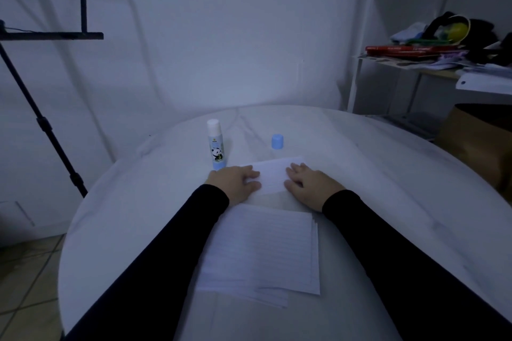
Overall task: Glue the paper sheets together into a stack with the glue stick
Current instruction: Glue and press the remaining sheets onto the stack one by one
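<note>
Your fingers (250, 174) lie spread and nearly flat: the left hand (235, 181) presses the near-left part of the small paper sheet (273, 174), the right hand (307, 181) presses its right side, and neither curls round anything. In this dim light I cannot tell whether that sheet is one layer or several already glued. If you push unevenly, the top layer may slide on wet glue and set crooked, or crease between your palms.

The glue stick (215, 145) stands upright and uncapped just beside your left hand, so a sideways sweep of the wrist could knock it over and smear glue on the table (388, 174). Its blue cap (277, 142) sits apart, beyond the sheet; left off, the glue may dry out.

The loose pile of lined sheets (260, 249) lies between your forearms, edges fanned out, and a sleeve dragging back could scatter it.
</note>
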A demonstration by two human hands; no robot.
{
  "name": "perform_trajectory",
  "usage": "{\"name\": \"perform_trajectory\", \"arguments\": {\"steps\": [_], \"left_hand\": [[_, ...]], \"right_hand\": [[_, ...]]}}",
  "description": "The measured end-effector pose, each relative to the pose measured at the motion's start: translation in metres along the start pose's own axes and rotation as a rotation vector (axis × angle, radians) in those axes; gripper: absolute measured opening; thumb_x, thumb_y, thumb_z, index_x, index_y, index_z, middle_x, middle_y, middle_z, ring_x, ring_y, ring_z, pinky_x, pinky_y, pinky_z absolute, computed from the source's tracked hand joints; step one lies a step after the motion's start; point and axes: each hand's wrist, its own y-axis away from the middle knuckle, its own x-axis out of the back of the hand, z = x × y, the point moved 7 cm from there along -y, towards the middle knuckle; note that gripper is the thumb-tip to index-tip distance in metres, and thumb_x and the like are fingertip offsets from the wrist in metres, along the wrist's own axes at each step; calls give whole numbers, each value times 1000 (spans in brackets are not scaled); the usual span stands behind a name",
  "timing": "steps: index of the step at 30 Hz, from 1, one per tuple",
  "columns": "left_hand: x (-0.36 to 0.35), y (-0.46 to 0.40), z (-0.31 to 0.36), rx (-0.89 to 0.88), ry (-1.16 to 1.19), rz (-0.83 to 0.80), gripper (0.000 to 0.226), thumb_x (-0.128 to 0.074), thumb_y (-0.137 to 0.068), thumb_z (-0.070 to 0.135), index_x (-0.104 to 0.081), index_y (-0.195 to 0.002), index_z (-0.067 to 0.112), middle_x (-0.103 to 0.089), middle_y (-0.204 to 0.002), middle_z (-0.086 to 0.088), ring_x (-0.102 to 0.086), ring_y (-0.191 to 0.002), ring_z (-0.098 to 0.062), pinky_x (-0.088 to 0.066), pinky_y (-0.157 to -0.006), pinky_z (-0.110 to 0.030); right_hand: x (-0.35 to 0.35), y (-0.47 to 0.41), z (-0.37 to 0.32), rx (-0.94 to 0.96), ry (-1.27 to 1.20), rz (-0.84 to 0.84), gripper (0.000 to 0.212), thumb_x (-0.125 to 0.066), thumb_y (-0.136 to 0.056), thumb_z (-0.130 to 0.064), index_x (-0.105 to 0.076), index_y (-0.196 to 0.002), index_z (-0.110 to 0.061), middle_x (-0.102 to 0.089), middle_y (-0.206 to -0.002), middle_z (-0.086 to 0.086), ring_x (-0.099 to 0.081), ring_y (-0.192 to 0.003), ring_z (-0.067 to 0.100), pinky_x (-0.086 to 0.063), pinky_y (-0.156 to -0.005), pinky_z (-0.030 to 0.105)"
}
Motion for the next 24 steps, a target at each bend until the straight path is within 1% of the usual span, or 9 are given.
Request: {"name": "perform_trajectory", "arguments": {"steps": [2,5,7,9,11,13,15,19,24], "left_hand": [[3,-2,-9,27,40,17,47,-52,-91,49,-49,-135,35,-36,-150,16,-39,-135,-12,-25,-114,-31],[8,-2,-10,16,63,102,53,-60,-87,47,-50,-135,28,-46,-144,4,-43,-131,-17,-31,-110,-30],[11,-3,-8,-28,66,159,64,-64,-83,50,-46,-139,26,-45,-144,0,-40,-133,-19,-31,-111,-34],[6,-7,-7,-54,85,143,75,-62,-80,59,-38,-144,26,-41,-147,1,-35,-136,-20,-30,-112,-38],[-1,-11,-6,-50,56,96,84,-52,-78,70,-29,-147,29,-35,-151,4,-30,-139,-22,-29,-112,-41],[-5,-15,-7,-39,23,73,83,-48,-80,71,-23,-149,32,-31,-153,6,-27,-140,-24,-28,-113,-42],[-4,-17,-9,-48,12,78,84,-50,-80,70,-24,-149,30,-32,-153,4,-28,-140,-24,-27,-113,-42],[2,-17,-7,-67,42,110,86,-59,-77,66,-32,-147,23,-41,-146,-3,-35,-135,-23,-29,-112,-38],[10,-13,-7,-69,152,132,89,-70,-73,60,-33,-146,25,-49,-132,0,-39,-127,-19,-30,-105,-30]], "right_hand": [[2,0,5,-55,37,22,56,-28,-102,-39,-20,-150,-11,-13,-159,2,-14,-145,18,-15,-117,39],[2,-1,17,-182,82,81,69,-30,-96,-55,-23,-147,-9,-23,-156,2,-21,-142,19,-17,-114,51],[2,-2,25,-262,79,109,79,-31,-90,-65,-24,-146,-9,-25,-154,3,-20,-141,20,-16,-111,56],[0,-3,28,-293,90,105,85,-30,-87,-69,-23,-146,-8,-21,-155,1,-13,-143,23,-14,-110,60],[0,-4,29,-290,99,106,86,-30,-87,-70,-23,-146,-9,-20,-155,-1,-10,-144,26,-13,-110,61],[1,-4,29,-284,91,109,86,-31,-86,-70,-23,-146,-9,-21,-155,-1,-11,-144,26,-14,-111,60],[1,-4,29,-281,84,110,87,-31,-86,-71,-23,-146,-9,-21,-155,-2,-12,-143,27,-16,-111,59],[2,-4,28,-279,83,119,86,-32,-86,-70,-24,-146,-9,-22,-155,-1,-12,-144,27,-15,-111,58],[1,-5,30,-274,76,123,85,-33,-85,-71,-25,-146,-13,-21,-155,-1,-13,-143,27,-15,-111,59]]}}
